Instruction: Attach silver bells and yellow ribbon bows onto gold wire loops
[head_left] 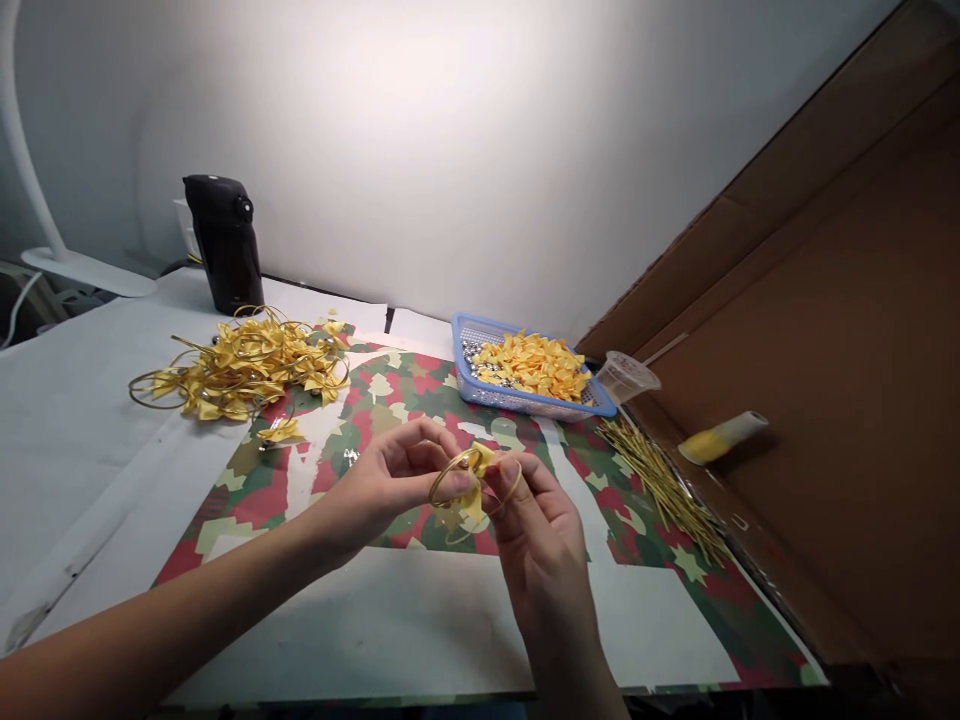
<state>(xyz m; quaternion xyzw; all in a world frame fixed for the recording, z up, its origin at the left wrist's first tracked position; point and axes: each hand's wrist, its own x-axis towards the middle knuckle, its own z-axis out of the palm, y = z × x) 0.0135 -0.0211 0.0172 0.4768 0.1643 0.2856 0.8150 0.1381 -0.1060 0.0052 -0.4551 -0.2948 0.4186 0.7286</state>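
Between my hands, above the middle of the table, is a yellow ribbon bow [472, 500] with a looped gold tie. My left hand [409, 475] pinches the bow and the coiled gold loop between thumb and fingers. With thumb and forefinger, my right hand [536, 510] grips the thin gold tie on the bow's right side. A small silver bell seems to sit at the bow's centre, partly hidden by the fingers. Behind the hands lies a single yellow bow with a bell [280, 432], apart from the pile of yellow bows with gold ties [244, 365] on the left.
A blue basket [517, 403] with yellow bows and silver bells stands at the back right. Beside it are a clear plastic cup [628, 375] and a bundle of gold ties [667, 490]. A black bottle [225, 245] and a white lamp [86, 270] stand back left. Cardboard [840, 330] walls the right side.
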